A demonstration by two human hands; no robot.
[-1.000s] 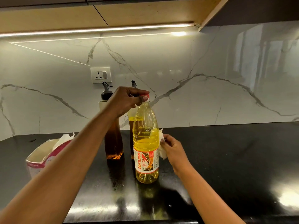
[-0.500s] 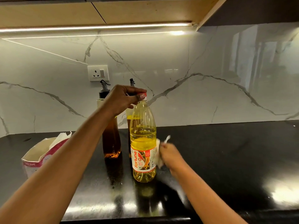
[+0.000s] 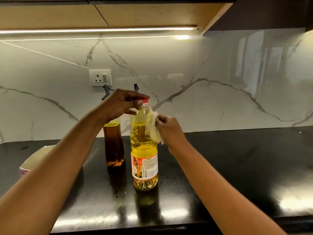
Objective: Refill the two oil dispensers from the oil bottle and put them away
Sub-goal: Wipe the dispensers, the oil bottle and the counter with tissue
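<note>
A clear plastic oil bottle [image 3: 144, 150] with yellow oil and a red cap stands upright on the black counter [image 3: 237, 167]. My left hand [image 3: 121, 105] grips its cap from the left. My right hand [image 3: 169, 131] holds a crumpled white tissue [image 3: 155, 123] against the bottle's right shoulder. Behind and left stands a glass oil dispenser [image 3: 114, 145] with dark amber oil and a black pour spout. A second dispenser is mostly hidden behind the bottle; only its spout tip [image 3: 136, 87] shows above my left hand.
A tissue box [image 3: 36, 158] lies at the left of the counter, partly behind my left forearm. A wall socket [image 3: 100, 80] sits on the marble backsplash above the dispensers. Wooden cabinets with a light strip hang overhead. The counter's front edge runs along the bottom.
My right hand with the tissue has risen from the bottle's label height up to its shoulder. The left hand stays on the cap. The view has shifted slightly.
</note>
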